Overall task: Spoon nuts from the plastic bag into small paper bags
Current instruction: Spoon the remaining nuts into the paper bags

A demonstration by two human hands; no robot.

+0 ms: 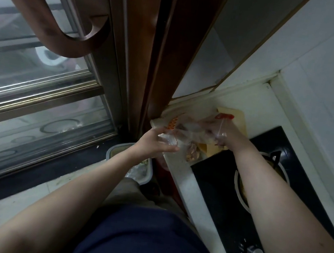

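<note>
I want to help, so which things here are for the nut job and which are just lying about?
For the job:
- clear plastic bag, held by both hands, left and right
- nuts in it
- tan paper underneath, maybe the paper bags

Just lying about:
- black gas hob
- pan on it
- floor bin
- sliding door

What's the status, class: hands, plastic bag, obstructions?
Left hand and right hand both grip the plastic bag above the counter edge. No spoon visible. Paper bags too blurred to confirm. Stove close beside.
</note>
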